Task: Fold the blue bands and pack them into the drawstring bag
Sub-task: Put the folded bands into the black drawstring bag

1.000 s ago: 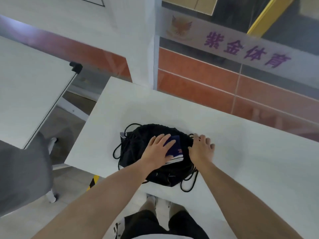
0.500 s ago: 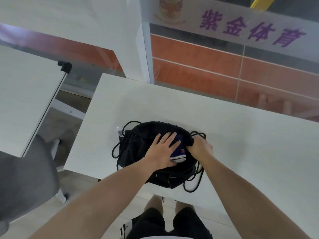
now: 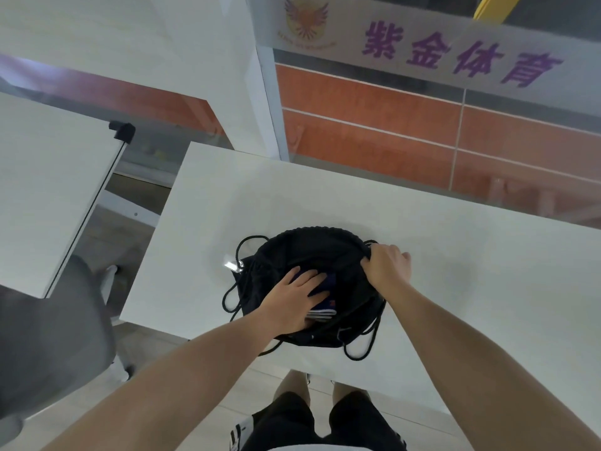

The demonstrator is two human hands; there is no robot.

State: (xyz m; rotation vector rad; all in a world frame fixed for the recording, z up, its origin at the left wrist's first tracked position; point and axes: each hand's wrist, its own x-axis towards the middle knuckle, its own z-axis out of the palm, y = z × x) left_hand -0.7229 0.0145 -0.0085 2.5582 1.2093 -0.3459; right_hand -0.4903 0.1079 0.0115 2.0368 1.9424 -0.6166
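A black drawstring bag (image 3: 344, 262) lies on the white table (image 3: 455, 288) near its front edge, its cords looping out on both sides. Folded dark blue bands (image 3: 328, 288) with a white edge sit in the bag's mouth. My left hand (image 3: 294, 302) lies flat on the bands, fingers spread, pressing them down into the bag. My right hand (image 3: 387, 266) is closed on the bag's right rim and holds the opening up. Most of the bands are hidden under my left hand.
A second white table (image 3: 48, 196) stands to the left across a gap, with a grey chair (image 3: 42, 346) below it. A glass wall with purple lettering (image 3: 461, 56) runs behind the table. My legs and shoes (image 3: 309, 418) are under the front edge.
My right hand went from resting flat beside the bag to gripping its right rim and lifting it. The bands have sunk deeper into the bag under my left hand.
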